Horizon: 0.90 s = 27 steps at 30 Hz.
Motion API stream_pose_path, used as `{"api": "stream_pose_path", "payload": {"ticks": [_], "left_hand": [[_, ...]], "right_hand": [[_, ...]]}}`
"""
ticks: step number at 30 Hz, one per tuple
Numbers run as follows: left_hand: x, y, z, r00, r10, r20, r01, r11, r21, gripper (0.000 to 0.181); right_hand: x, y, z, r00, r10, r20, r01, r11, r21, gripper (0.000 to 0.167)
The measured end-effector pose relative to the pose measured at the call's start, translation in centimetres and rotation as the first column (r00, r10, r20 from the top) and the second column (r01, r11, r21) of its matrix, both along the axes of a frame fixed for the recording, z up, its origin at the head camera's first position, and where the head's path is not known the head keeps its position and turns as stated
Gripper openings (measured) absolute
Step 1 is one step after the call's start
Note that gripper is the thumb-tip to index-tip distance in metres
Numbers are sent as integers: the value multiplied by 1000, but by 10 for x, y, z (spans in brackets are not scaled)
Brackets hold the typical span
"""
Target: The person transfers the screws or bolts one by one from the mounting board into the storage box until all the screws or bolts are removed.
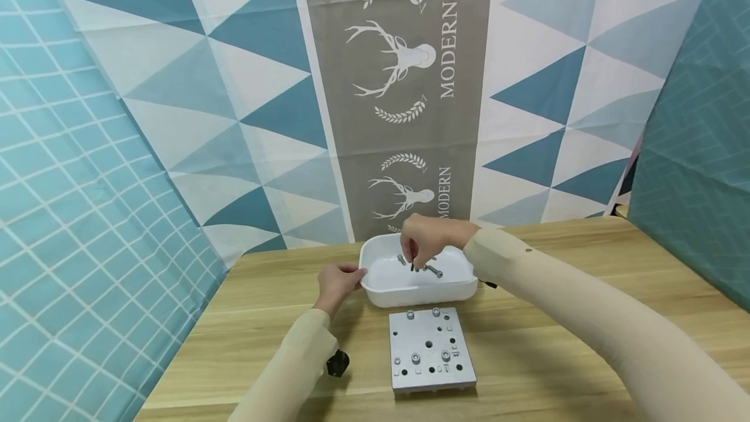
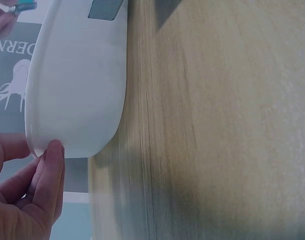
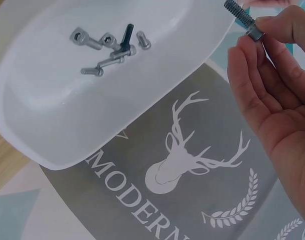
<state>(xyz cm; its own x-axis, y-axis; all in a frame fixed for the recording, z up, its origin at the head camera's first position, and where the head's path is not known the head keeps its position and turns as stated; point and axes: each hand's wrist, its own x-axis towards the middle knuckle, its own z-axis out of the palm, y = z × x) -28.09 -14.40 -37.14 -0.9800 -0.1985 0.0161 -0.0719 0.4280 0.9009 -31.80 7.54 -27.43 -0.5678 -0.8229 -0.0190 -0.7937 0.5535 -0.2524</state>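
My left hand (image 1: 336, 286) pinches the near-left rim of a white plastic tray (image 1: 418, 297); in the left wrist view the thumb and fingers hold the tray's corner. Over the tray is my right hand (image 1: 423, 239). Between its thumb and fingertips it pinches a threaded socket-head bolt (image 3: 244, 19), clear in the right wrist view. Several bolts lie loose on the tray's floor, among them a large silver bolt (image 3: 86, 39) and a black bolt (image 3: 127, 37).
Just in front of the tray, a square metal plate (image 1: 413, 337) with holes lies on the wooden table (image 1: 263, 331); several bolts sit upright in it. A patterned curtain (image 1: 398, 135) hangs behind the table. A black device (image 1: 338, 364) is by the left wrist.
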Motion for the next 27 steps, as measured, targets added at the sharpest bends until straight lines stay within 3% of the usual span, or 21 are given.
{"api": "stream_pose_path", "payload": {"ticks": [15, 27], "left_hand": [[-1, -3, 6, 1000, 3, -27, -3, 1000, -9, 21], [-1, -1, -2, 1000, -2, -17, 2, 1000, -6, 21]], "right_hand": [[-31, -18, 1, 997, -80, -11, 81, 995, 56, 10], [-45, -24, -8, 980, -186, -77, 194, 974, 120, 5]]}}
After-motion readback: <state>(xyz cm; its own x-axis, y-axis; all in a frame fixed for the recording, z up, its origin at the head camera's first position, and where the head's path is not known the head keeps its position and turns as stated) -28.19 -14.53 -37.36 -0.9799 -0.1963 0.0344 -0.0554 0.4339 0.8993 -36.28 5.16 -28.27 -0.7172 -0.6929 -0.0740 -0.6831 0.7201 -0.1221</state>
